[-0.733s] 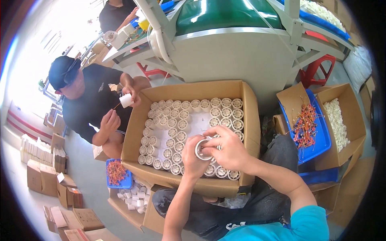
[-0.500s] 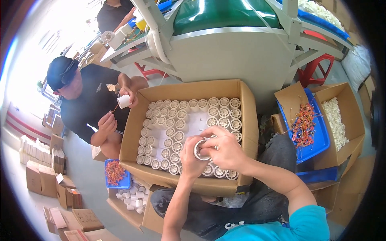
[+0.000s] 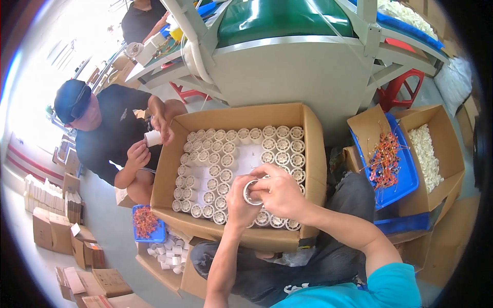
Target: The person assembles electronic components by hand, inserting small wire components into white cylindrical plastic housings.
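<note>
While both hands meet over the big cardboard box (image 3: 314, 154), they hold one small white round cup (image 3: 251, 191) between them. The left hand (image 3: 239, 201) has its fingers curled around the near side of the cup. The right hand (image 3: 280, 192) has its fingers bent together and pressed on the far side and top of the cup. The cup is tipped so its open ring shows. It sits just above the near edge of the box, toward the middle.

Inside the box, many more white cups (image 3: 215, 159) stand in neat rows, with a bare patch in the middle. The person's legs in dark trousers (image 3: 349, 205) are just below the box, and a bright blue sleeve (image 3: 390, 287) shows at the bottom.

To the left of the box sits another person in a dark shirt and blue cap (image 3: 72, 100). That person's hands hold a white cup (image 3: 152, 138) just beside the box's left corner. Below the box's left side lies a small blue tray (image 3: 154, 236) with orange wire bits.

To the right of the box is a bigger blue tray (image 3: 405, 174) with more orange bits. Beside it stands a second brown box (image 3: 452, 169) full of small white parts. Behind the big box is a grey and green machine (image 3: 287, 66).
</note>
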`<state>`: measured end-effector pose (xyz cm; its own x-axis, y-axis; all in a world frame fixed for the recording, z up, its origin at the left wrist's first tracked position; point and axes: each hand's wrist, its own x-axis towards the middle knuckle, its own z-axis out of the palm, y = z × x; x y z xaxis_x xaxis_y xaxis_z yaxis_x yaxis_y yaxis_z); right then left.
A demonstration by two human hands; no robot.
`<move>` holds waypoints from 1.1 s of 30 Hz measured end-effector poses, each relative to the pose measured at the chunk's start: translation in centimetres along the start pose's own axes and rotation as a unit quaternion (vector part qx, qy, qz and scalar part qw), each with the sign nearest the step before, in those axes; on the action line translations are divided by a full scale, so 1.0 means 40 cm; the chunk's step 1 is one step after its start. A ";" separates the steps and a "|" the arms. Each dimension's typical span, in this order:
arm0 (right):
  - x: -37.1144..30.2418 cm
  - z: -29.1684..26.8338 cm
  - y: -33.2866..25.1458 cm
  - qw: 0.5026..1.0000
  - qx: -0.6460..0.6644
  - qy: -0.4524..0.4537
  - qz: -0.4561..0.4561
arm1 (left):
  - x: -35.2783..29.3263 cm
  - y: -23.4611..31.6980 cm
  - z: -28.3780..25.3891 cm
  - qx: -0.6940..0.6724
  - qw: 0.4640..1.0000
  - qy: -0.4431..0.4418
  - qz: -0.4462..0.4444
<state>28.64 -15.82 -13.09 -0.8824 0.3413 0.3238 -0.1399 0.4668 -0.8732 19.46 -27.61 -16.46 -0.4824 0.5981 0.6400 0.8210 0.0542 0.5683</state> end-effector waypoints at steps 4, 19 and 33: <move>0.020 -0.028 0.025 0.998 -0.045 0.029 -0.037 | 0.039 -0.007 0.000 -0.075 0.991 -0.020 -0.113; 0.081 -0.095 0.058 0.975 0.147 0.156 0.058 | 1.059 -0.192 0.201 0.120 0.969 0.172 0.129; 0.100 -0.217 0.108 0.940 0.221 0.248 0.084 | 0.799 -0.110 0.190 0.202 0.914 0.178 0.303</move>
<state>28.41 -5.37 -12.41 -0.6060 0.7693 0.2022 -0.2865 0.0261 -0.9577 2.76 -2.66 -2.44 0.0889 0.3223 0.9424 0.9815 0.1327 -0.1380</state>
